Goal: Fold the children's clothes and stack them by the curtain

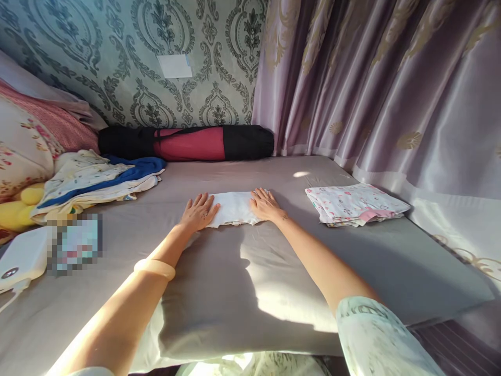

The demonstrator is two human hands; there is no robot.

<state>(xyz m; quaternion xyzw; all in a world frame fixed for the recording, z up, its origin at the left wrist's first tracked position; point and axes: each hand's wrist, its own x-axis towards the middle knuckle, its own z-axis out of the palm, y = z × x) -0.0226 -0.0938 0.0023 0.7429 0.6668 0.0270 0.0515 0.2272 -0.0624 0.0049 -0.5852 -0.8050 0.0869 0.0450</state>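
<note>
Biggest worry is the soft grey-sheeted bed (352,256): drag your palms and the sheet could bunch up and ripple whatever's on it. Using the long black-and-red fabric bag (190,144) as landmark, the folded white stack with pink print (352,203) is nearer you, off its right end. Loose lower edges there, so a wide right-arm swing might snag them. The small flat white cloth (234,205) is on your side of the bag; uneven pressure could skew it or spread its uneven near edge. It's between your left hand (199,211) and right hand (266,203), ends under them. Both are open, palms down, nothing pinched.
</note>
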